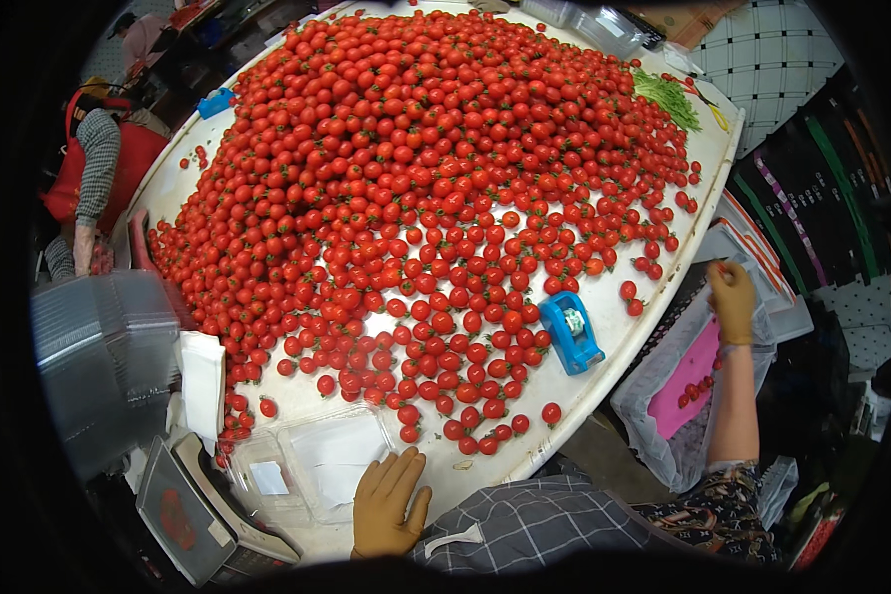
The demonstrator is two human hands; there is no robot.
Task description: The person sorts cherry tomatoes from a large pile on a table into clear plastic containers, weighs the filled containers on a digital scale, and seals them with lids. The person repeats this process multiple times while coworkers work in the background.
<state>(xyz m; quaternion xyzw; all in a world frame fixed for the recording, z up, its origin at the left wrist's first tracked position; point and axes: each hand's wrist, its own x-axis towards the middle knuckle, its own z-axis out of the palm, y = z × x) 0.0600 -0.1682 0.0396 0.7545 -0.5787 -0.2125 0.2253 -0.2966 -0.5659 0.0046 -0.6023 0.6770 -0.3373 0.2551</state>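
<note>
A large heap of red cherry tomatoes covers most of the white table, thinning into loose ones towards me. My left hand, in a tan glove, rests palm down by the near edge with its thumb apart, holding nothing. Just beyond its fingertips lies an open clear plastic clamshell box lined with white paper. On the right, my gloved right hand reaches over a plastic-lined crate. Its fingertips pinch a small red thing that looks like a cherry tomato, mostly hidden. Several tomatoes lie on pink material in that crate.
A blue tape dispenser stands near the table's right edge. Stacked clear boxes, white papers and a weighing scale crowd the left. Yellow-handled snips lie at the far right. Another person's arm is at the left.
</note>
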